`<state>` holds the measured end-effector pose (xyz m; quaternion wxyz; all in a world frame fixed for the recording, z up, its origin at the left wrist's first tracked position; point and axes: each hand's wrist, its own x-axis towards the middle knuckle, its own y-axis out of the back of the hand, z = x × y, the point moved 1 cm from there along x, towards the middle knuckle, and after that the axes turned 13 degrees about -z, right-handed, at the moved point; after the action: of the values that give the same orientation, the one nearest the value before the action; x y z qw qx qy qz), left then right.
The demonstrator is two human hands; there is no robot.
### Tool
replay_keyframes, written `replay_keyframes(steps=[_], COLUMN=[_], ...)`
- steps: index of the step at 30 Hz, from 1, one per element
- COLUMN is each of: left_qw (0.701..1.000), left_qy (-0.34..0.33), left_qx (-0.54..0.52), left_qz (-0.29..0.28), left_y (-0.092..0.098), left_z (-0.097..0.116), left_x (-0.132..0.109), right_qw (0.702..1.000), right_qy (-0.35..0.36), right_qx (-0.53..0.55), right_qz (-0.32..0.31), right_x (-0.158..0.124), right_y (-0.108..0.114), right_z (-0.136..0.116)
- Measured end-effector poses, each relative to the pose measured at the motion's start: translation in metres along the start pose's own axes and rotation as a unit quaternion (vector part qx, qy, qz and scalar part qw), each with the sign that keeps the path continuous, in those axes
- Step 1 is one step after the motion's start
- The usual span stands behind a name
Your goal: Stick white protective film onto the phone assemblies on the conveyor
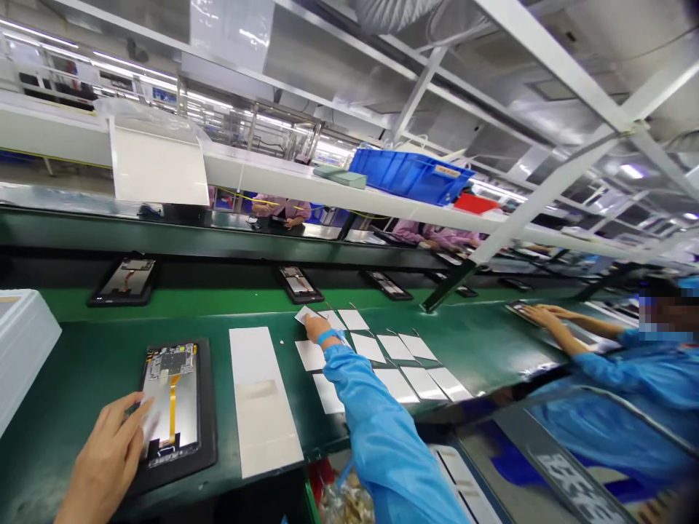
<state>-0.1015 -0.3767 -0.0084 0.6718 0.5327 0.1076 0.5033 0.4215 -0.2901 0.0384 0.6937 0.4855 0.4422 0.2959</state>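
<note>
My left hand point(106, 458) rests with spread fingers on the lower left of a tablet point(172, 407), which lies face-up in a black tray point(204, 437). The tablet shows a circuit board and an orange flex cable. A long white sheet point(262, 397) lies to its right on the green conveyor belt point(70, 342). My right hand point(320, 329), in a blue sleeve with a blue wristband, reaches across the belt. Its fingertips are on a small white sheet point(306, 314), one of several laid out in rows, and I cannot tell whether they grip it.
Further tablets in black trays point(128, 282) sit along the belt. A co-worker's hands point(551, 316) touch a tablet at right. A white shelf point(273, 171) above carries a blue plastic crate point(409, 175). People in pink point(281, 209) work across the line. A white stack point(22, 349) stands at left.
</note>
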Motion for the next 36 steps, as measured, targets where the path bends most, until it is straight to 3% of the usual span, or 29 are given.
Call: replay_keyframes(steps=[7,14,18,21,23,25,27,29,30,32,34,36], left_qw=[0.994,0.973,0.954,0.92,0.877,0.815,0.746,0.689,0.667,0.638,0.63,0.626], left_qy=[0.017,-0.022,-0.045,-0.033,0.002,0.056,0.113,0.153,0.167,0.178,0.18,0.193], left_qx=[-0.108,-0.201,-0.256,-0.332,-0.414,-0.508,-0.59,-0.651,-0.677,-0.719,-0.744,-0.753], left_qz=[-0.02,-0.107,-0.148,-0.205,-0.243,-0.273,-0.289,-0.278,-0.262,-0.21,-0.132,-0.055], left_y=[0.001,-0.023,-0.033,-0.045,-0.056,-0.067,-0.074,-0.075,-0.072,-0.062,-0.048,-0.03], left_z=[0.019,0.057,0.085,0.107,0.12,0.134,0.148,0.162,0.168,0.178,0.18,0.17], left_x=[0.032,0.067,0.097,0.13,0.15,0.164,0.165,0.155,0.146,0.124,0.1,0.078], right_qw=[0.995,0.98,0.955,0.922,0.89,0.853,0.789,0.617,0.549,0.462,0.424,0.447], right_qy=[-0.003,-0.004,-0.007,-0.008,-0.001,0.013,0.058,0.15,0.184,0.217,0.227,0.233], right_qx=[0.042,0.173,0.273,0.355,0.41,0.463,0.558,0.746,0.799,0.855,0.875,0.863], right_qz=[0.095,0.098,0.112,0.157,0.201,0.239,0.25,0.2,0.159,0.095,0.058,0.027], right_x=[-0.011,-0.023,-0.034,-0.048,-0.062,-0.083,-0.111,-0.145,-0.164,-0.202,-0.235,-0.261], right_y=[0.001,-0.011,-0.016,-0.014,-0.011,-0.01,-0.012,-0.018,-0.022,-0.031,-0.04,-0.047], right_z=[0.029,0.031,0.028,0.029,0.027,0.018,-0.001,-0.032,-0.05,-0.09,-0.129,-0.162])
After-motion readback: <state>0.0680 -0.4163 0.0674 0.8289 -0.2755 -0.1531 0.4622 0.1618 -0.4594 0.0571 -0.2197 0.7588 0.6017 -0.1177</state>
